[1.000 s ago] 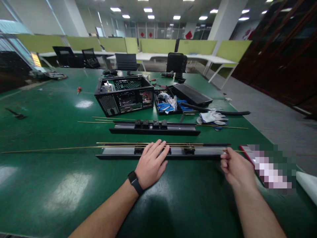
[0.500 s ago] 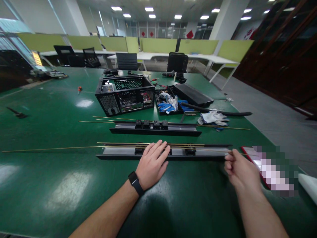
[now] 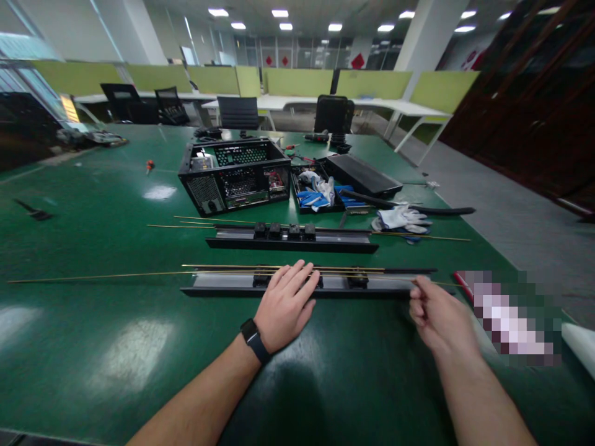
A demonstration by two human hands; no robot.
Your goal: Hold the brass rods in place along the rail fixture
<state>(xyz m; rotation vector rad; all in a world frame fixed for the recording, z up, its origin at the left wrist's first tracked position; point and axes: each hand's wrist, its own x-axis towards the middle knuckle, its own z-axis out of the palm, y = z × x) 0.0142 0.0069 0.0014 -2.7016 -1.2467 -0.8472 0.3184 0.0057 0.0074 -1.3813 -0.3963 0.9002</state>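
My left hand (image 3: 287, 305) lies flat, fingers stretched out, over the middle of a long black channel (image 3: 223, 292) with a pale inner face. Beneath it run several thin brass-coloured rods (image 3: 223, 266), and the hand partly hides a black block. Another black block (image 3: 357, 277) shows uncovered further right in the channel. My right hand (image 3: 441, 319) pinches one long thin rod (image 3: 93, 277) near the channel's right end. That rod sticks out far to the left and a little past the right hand.
Behind lies a second black channel (image 3: 292, 243) with several black blocks and rods. Further back are an open computer case (image 3: 235, 176), a tray of gloves (image 3: 318, 193), a black cover (image 3: 362, 174) and loose gloves (image 3: 402, 218). A red-edged, pixelated object (image 3: 511, 316) lies at right.
My right hand has shifted a little to the left, nearer the channel's middle. The long rod's left end sits slightly further right. My left hand stays in place.
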